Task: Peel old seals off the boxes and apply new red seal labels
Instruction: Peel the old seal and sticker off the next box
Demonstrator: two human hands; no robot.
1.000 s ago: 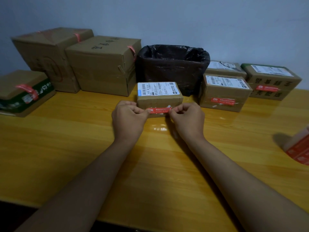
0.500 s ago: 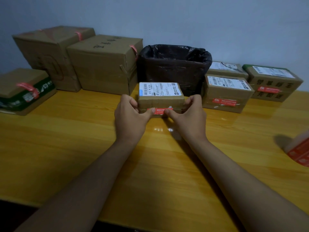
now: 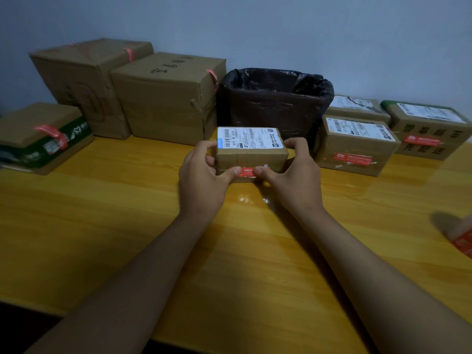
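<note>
A small cardboard box [image 3: 251,155] with a white shipping label on top sits on the yellow wooden table [image 3: 127,226], in front of the bin. A red seal label [image 3: 247,172] runs along the lower front face of the box. My left hand [image 3: 204,180] grips the box's left side, thumb pressed on the seal's left end. My right hand [image 3: 293,180] grips the right side, thumb on the seal's right end. Both thumbs hide the seal's ends.
A bin lined with a black bag [image 3: 275,103] stands behind the box. Two large cartons [image 3: 163,98] and a flat green-banded box [image 3: 43,139] lie at the left. Three sealed boxes [image 3: 355,146] sit at the right. A roll of red labels [image 3: 462,241] shows at the right edge.
My hands moved from pinching the seal's ends to wrapping around the box's sides, and both thumbs slid inward along the red seal.
</note>
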